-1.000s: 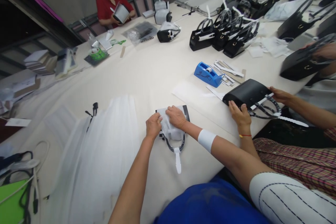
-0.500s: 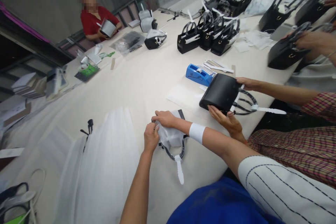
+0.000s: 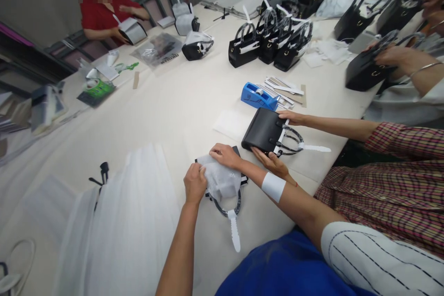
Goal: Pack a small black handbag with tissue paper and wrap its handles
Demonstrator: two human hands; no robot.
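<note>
In front of me a black handbag lies on the table, its body mostly covered by a thin white wrapping sheet [image 3: 222, 180]. Its looped handles [image 3: 222, 210] face me and carry a white serrated strap [image 3: 234, 233]. My left hand [image 3: 194, 182] is closed at the left edge of the sheet, pinching it. Across the far side of the bag, my right hand [image 3: 224, 154] has its fingers curled down on the sheet; the fingertips are partly hidden. A white band [image 3: 274, 187] circles my right forearm.
White sheets [image 3: 138, 222] are layered at my left. To my right, a co-worker's hands hold another black handbag [image 3: 265, 129] over the table [image 3: 166, 106]. Beyond are a blue tape dispenser [image 3: 258, 96], card strips [image 3: 282, 90] and several handbags [image 3: 270, 41]. A person in red [image 3: 104, 14] works opposite.
The white sheet now lies more spread over the bag, and my hands are farther apart. The co-worker's handbag has moved left and down toward my right arm. The view has shifted slightly.
</note>
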